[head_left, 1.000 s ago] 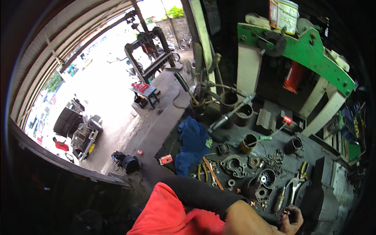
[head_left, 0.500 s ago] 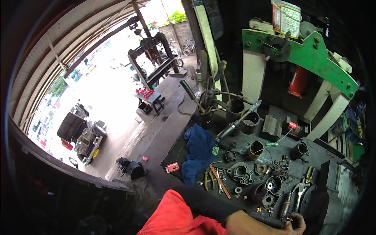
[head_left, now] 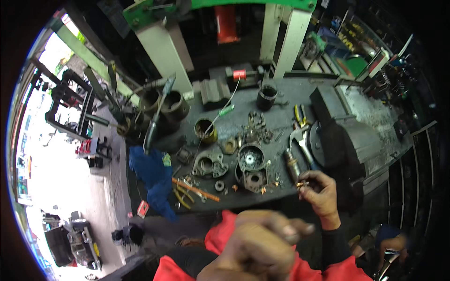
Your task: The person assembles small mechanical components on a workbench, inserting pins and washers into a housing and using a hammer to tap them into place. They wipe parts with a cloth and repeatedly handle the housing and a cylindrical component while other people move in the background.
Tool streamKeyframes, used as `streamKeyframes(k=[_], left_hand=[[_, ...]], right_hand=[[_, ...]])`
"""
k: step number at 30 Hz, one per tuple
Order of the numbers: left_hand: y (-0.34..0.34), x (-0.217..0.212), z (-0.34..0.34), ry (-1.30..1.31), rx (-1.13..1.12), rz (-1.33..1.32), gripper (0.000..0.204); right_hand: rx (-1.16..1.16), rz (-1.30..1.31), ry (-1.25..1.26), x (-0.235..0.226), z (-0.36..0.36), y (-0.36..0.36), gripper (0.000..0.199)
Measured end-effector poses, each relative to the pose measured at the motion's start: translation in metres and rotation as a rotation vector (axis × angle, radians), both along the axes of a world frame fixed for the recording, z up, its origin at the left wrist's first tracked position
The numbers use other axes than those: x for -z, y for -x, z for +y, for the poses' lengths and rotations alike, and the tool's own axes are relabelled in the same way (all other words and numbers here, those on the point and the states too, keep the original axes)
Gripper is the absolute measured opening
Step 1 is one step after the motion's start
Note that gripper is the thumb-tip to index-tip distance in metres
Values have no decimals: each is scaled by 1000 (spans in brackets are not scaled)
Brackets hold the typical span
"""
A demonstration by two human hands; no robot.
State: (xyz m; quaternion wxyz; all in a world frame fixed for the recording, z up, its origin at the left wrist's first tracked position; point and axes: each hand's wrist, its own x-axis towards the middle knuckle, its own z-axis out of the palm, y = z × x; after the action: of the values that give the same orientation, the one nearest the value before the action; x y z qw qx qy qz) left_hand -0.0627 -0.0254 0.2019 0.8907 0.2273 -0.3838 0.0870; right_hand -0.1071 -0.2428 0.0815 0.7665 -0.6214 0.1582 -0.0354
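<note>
My right hand (head_left: 321, 194) is closed in a pinch on a small copper-coloured piece (head_left: 300, 185) over the bench's front edge. Just beyond its fingertips lies a metal cylindrical part (head_left: 293, 166), with a metal wrench-like tool (head_left: 307, 149) beside it. Close to the camera and low in the picture, my left hand (head_left: 258, 243) is blurred; its fingers look bent, and whether they hold anything is unclear. To the left of the right hand, a round metal housing (head_left: 240, 158) stands near a flat cast part (head_left: 218, 167). Small copper pieces lie around them.
Left on the bench are a blue cloth (head_left: 152, 175), pliers (head_left: 183, 196) and an orange strip (head_left: 199, 190). Farther back stand metal cans (head_left: 206, 132) with tools. A dark vise-like block (head_left: 340, 159) stands right. Another person (head_left: 393, 241) appears at lower right.
The view has swung to the right, so the bench now sits in the middle. Both hands now show; my left hand is raised near the camera, while the right pinches the copper-coloured piece.
</note>
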Motion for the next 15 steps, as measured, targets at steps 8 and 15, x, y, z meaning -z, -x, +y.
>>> streamKeyframes(k=[8,15], left_hand=[[-2,-20,-33,83,-143,170,43],[3,-10,20,-534,8,305,38]], right_hand=[[75,-23,79,1,2,10,30],[94,-42,137,-1,-6,16,30]])
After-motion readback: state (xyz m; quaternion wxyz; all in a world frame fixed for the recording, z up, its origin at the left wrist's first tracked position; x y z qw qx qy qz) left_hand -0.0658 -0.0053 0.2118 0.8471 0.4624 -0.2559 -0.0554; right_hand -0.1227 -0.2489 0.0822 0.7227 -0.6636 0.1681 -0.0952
